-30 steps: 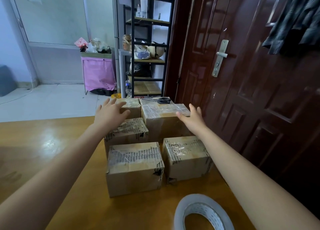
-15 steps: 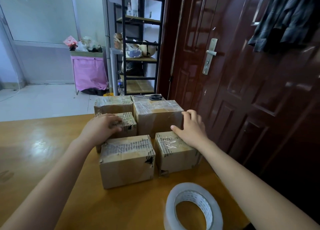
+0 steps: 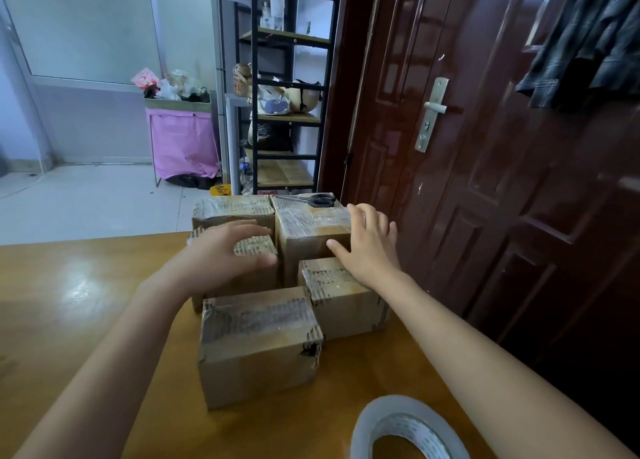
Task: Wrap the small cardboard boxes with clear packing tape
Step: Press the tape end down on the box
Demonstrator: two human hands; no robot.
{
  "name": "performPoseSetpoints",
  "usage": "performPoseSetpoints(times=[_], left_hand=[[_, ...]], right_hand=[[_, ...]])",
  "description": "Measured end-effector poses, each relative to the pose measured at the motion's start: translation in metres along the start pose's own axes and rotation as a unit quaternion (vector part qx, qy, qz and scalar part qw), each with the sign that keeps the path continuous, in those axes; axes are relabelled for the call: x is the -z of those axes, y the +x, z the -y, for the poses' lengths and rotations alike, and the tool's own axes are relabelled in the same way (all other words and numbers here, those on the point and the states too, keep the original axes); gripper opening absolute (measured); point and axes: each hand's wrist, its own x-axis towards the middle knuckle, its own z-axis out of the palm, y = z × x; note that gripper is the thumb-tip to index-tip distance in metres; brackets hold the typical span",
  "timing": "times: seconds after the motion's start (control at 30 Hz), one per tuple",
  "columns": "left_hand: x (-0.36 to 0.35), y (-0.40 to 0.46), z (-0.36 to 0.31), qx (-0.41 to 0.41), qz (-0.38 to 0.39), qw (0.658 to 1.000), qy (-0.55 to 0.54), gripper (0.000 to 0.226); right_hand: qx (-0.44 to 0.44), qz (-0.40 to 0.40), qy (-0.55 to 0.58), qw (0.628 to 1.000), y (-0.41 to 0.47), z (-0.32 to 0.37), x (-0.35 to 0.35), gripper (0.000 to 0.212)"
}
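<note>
On the tall brown cardboard box (image 3: pixel 311 237) at the back of the cluster, the right hand (image 3: pixel 369 247) lies with fingers spread and nearly straight over the top right edge, thumb against the near face; it presses and does not yet grip. Left of that tall box, the left hand (image 3: pixel 225 254) curves loosely over the small taped cardboard box (image 3: pixel 256 250), fingertips touching its top, with no firm grip visible. A pair of black-handled scissors (image 3: pixel 320 200) rests on the tall box's far top edge. Four smaller boxes touch or adjoin it on the yellow wooden table (image 3: pixel 86 302); the roll of clear packing tape (image 3: pixel 405 431) lies well nearer the camera.

Handling judgement: corrugated walls are stiff but dent at corners; taped faces are probably slippery. Take hold across opposite side faces. Loose scissors may slide off.
</note>
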Motion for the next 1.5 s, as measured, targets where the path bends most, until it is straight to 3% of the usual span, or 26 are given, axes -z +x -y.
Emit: performPoseSetpoints(times=[0.07,0.13,0.2,0.27,0.37,0.47,0.53,0.73,0.9,1.0,1.1,1.23,1.3,1.4,1.43,1.5], left_hand=[[0.005,-0.009,-0.019,-0.033,0.106,0.993,0.036,0.099],[0.000,-0.012,-0.030,-0.045,0.209,0.970,0.116,0.104],[-0.009,-0.012,-0.036,-0.033,0.275,0.944,0.178,0.111],[-0.017,-0.011,-0.036,-0.006,0.305,0.937,0.170,0.113],[-0.019,-0.008,-0.034,-0.007,0.295,0.946,0.131,0.107],[-0.014,-0.007,-0.030,-0.036,0.252,0.954,0.161,0.101],[-0.012,-0.006,-0.028,-0.047,0.227,0.955,0.188,0.099],[-0.012,-0.003,-0.024,-0.054,0.197,0.958,0.201,0.093],[-0.012,-0.003,-0.022,-0.060,0.199,0.961,0.184,0.090],[-0.011,-0.003,-0.021,-0.058,0.200,0.962,0.175,0.087],[-0.009,-0.004,-0.023,-0.058,0.196,0.964,0.172,0.085],[-0.006,-0.004,-0.021,-0.040,0.196,0.964,0.172,0.086],[-0.004,-0.005,-0.019,-0.035,0.197,0.963,0.179,0.086],[-0.004,-0.005,-0.017,-0.034,0.192,0.963,0.186,0.083],[-0.005,-0.005,-0.017,-0.032,0.193,0.962,0.188,0.081],[-0.005,-0.006,-0.018,-0.033,0.193,0.962,0.193,0.078]], right_hand=[[-0.005,-0.087,0.033,0.996,0.014,0.005,0.005,0.059],[-0.024,-0.140,0.066,0.988,0.037,0.009,0.012,0.048],[-0.043,-0.076,0.067,0.994,0.063,0.013,0.014,0.041],[-0.062,0.023,0.054,0.996,0.086,0.014,0.008,0.041],[-0.080,0.099,0.071,0.989,0.112,0.016,-0.007,0.048],[-0.080,0.155,0.087,0.981,0.129,0.016,-0.017,0.055],[-0.075,0.167,0.072,0.980,0.137,0.014,-0.021,0.047],[-0.039,0.143,0.050,0.988,0.141,0.019,-0.019,0.028],[-0.020,0.079,0.076,0.994,0.133,0.021,0.000,0.026],[-0.016,0.065,0.142,0.988,0.118,0.010,0.014,0.046],[-0.018,0.046,0.171,0.984,0.092,-0.009,0.024,0.046],[-0.025,0.083,0.145,0.986,0.053,-0.031,0.023,0.048],[-0.020,0.052,0.128,0.990,0.037,-0.035,0.019,0.050],[-0.029,-0.041,0.169,0.984,0.005,-0.038,0.013,0.032],[-0.026,-0.045,0.196,0.979,-0.009,-0.037,0.013,0.027],[0.001,0.025,0.227,0.974,-0.035,-0.035,0.012,0.032]])
